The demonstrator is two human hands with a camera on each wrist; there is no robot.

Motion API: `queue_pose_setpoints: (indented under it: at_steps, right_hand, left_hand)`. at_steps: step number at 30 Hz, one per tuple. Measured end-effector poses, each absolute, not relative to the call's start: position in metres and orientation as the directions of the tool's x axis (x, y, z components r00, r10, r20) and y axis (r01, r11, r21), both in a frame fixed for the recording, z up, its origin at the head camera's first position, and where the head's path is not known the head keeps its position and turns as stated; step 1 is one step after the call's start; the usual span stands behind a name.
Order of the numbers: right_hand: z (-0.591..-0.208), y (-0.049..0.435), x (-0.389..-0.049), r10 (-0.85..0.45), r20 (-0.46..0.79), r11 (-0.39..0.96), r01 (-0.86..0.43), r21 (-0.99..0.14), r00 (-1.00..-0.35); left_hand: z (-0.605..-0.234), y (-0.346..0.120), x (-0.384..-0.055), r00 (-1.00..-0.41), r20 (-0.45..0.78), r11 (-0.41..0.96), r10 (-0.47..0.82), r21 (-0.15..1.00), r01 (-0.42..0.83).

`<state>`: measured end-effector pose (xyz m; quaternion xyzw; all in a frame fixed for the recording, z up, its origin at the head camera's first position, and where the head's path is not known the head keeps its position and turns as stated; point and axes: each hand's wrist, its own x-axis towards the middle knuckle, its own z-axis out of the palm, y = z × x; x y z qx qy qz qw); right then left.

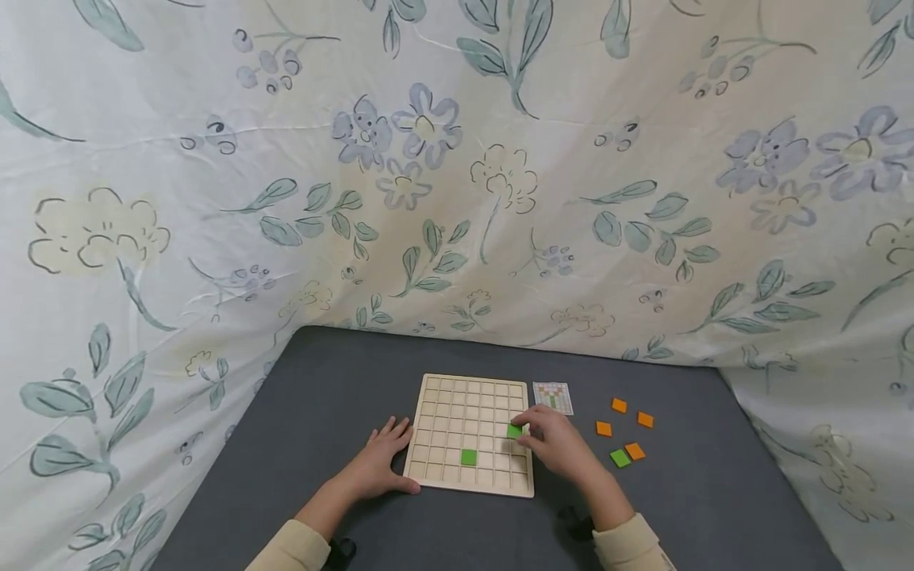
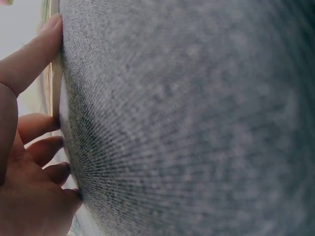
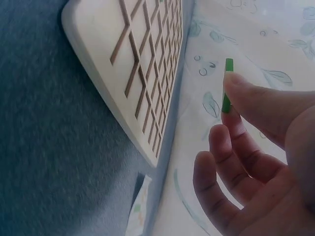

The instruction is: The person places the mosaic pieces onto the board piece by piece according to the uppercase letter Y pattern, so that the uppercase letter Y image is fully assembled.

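A square wooden grid board [image 1: 474,388] lies on the dark table, with one green tile [image 1: 468,457] in a cell of its lower middle. My right hand [image 1: 560,446] pinches another green tile [image 3: 227,86] between thumb and index finger, over the board's right side; the right wrist view shows it edge-on, raised above the grid. The other right fingers are loosely bent. At the board's lower left my left hand [image 1: 378,464] is spread, its thumb at the front corner and its fingers along the left edge. In the left wrist view the left thumb [image 2: 34,56] touches the board's rim.
Right of the board, several orange tiles [image 1: 604,429] and a green tile [image 1: 620,458] lie scattered on the dark tabletop [image 1: 343,381]. A small printed pattern card [image 1: 560,396] sits by the board's upper right corner. A floral curtain [image 1: 428,262] hangs behind the table.
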<state>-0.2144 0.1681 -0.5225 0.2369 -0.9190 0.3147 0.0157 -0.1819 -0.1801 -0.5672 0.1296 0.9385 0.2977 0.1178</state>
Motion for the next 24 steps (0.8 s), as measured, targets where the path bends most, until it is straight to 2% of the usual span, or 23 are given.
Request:
queue_pose_setpoints:
  at_steps: [24]
  right_hand:
    - [-0.536,0.121,-0.237,-0.514,0.079,0.646,-0.446,-0.62,-0.854]
  left_hand:
    - [-0.562,-0.178,-0.185,-0.937,-0.168,0.786,0.307,0.6,0.15]
